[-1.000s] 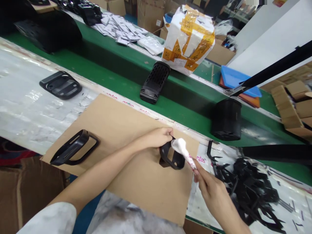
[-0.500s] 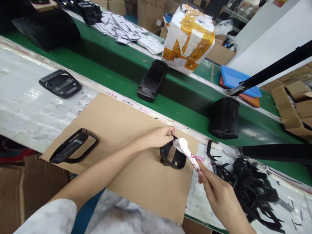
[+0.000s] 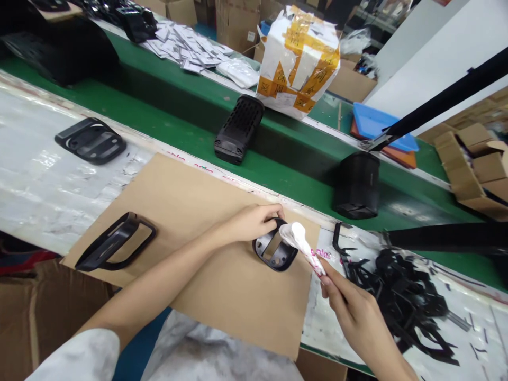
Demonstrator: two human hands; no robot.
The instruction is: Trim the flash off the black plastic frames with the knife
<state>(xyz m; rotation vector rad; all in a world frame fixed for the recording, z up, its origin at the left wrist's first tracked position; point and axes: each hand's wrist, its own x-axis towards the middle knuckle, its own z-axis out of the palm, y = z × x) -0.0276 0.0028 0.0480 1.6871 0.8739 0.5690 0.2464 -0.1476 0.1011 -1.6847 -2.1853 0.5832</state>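
Note:
My left hand (image 3: 254, 221) is closed on the far edge of a small black plastic frame (image 3: 274, 252) that rests on a brown cardboard sheet (image 3: 206, 248). My right hand (image 3: 349, 304) pinches a white wad of cloth or tissue (image 3: 298, 239) whose tip presses on the frame's right rim. A second, larger black frame (image 3: 115, 247) lies on the cardboard's left part, away from both hands.
A pile of black plastic offcuts (image 3: 405, 301) lies at the right. A black cover (image 3: 90, 140) sits on the taped table at the left. On the green conveyor belt (image 3: 166, 114) are a grilled black part (image 3: 239, 128) and a black housing (image 3: 357, 185). A taped white parcel (image 3: 299, 61) stands behind.
The black frame has tipped flatter under my left hand, its opening now facing up. The white wad stays on its rim. The parts on the conveyor have shifted slightly left in view.

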